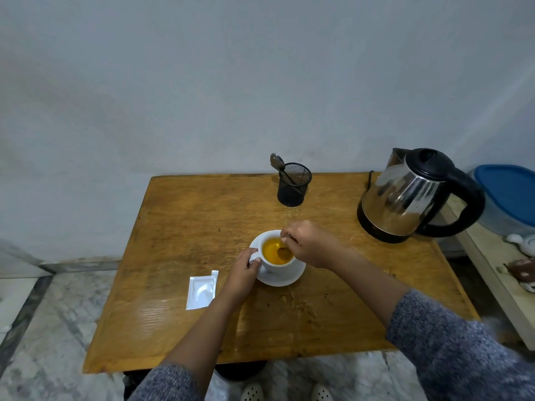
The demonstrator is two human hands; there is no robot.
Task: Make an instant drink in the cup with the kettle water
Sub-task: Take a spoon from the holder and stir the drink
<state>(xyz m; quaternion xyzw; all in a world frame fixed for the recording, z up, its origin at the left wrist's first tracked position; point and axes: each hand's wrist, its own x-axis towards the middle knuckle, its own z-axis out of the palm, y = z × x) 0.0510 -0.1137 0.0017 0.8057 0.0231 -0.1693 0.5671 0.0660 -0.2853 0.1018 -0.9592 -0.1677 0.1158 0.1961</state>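
A white cup [275,266] full of orange-yellow drink stands on a white saucer [286,279] in the middle of the wooden table [202,227]. My left hand [244,270] pinches the cup's handle on its left side. My right hand [309,244] hovers over the cup's right rim, gripping a spoon [282,251] whose bowl dips into the liquid. A torn white sachet [201,290] lies flat to the left of the saucer. The steel kettle [411,195] with black lid and handle sits on its base at the table's back right.
A black mesh holder [293,185] with another spoon stands at the table's back edge by the wall. On a ledge to the right are a blue-lidded container [509,192] and small white items. The floor around the table is tiled.
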